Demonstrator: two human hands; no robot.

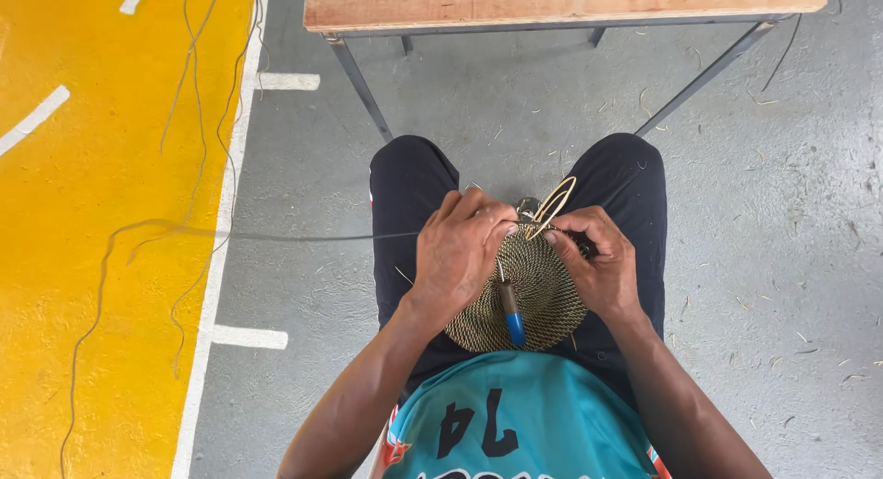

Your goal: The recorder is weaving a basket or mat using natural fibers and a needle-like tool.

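**Q:** Woven disc (538, 290) first: where is it, and how much of it is hidden?

**A:** It rests on the person's lap, between dark-clad thighs, seen from above. It is a round coiled mat of olive and tan fibre. Its left edge is covered by the left hand (457, 251), and its top right edge by the right hand (598, 263). The working edge, where both sets of fingertips meet, is hard to make out.

**Q:** What are the hands doing?

**A:** The left hand is curled over the disc's upper left rim, fingers bent and closed onto the edge. A tool with a blue handle (512, 321) lies across the disc just beside this hand; its thin metal tip runs up under the fingers, so I cannot tell whether the hand grips it. The right hand is pinched on the rim at the top, thumb and fingers pressed together.

**Q:** Anything else nearby?

**A:** Pale looped strips (555, 203) rise from the rim between the hands. A thin dark strand (276, 236) runs left from the left hand across the grey floor toward a yellow painted area. A wooden bench (561, 1) is cut off at the top.
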